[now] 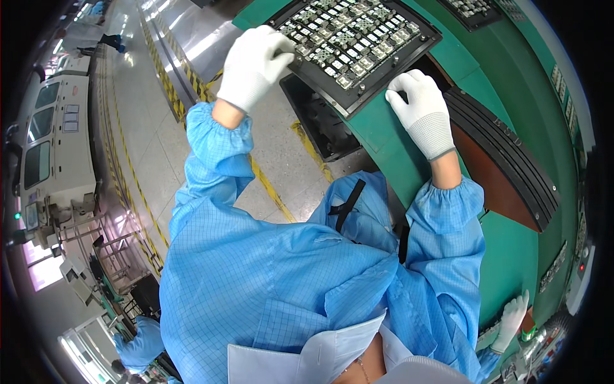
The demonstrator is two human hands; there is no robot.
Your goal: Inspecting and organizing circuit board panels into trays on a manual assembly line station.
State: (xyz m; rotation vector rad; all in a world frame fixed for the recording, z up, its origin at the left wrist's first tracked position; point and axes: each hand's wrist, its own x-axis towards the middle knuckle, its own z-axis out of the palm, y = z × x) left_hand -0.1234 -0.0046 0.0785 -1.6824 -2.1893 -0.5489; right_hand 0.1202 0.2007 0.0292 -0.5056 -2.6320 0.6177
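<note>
A black frame-like tray [374, 73] carries rows of small circuit boards with bright metal parts. It lies tilted at the far end of the green table, and its left corner juts past the table edge. My left hand [252, 69], in a white glove, is closed with thumb and fingers at the tray's left edge. At the right near edge, my right hand [419, 109], also gloved, has its fingers curled against the frame; the fingertips are partly hidden.
Below the tray stands a black bin [320, 125]. A curved brown-and-black panel [499, 153] lies right of my right hand. Another tray [470, 9] sits at the top right. A co-worker's gloved hand [511, 320] rests at the lower right. Yellow-black tape [272, 189] marks the floor.
</note>
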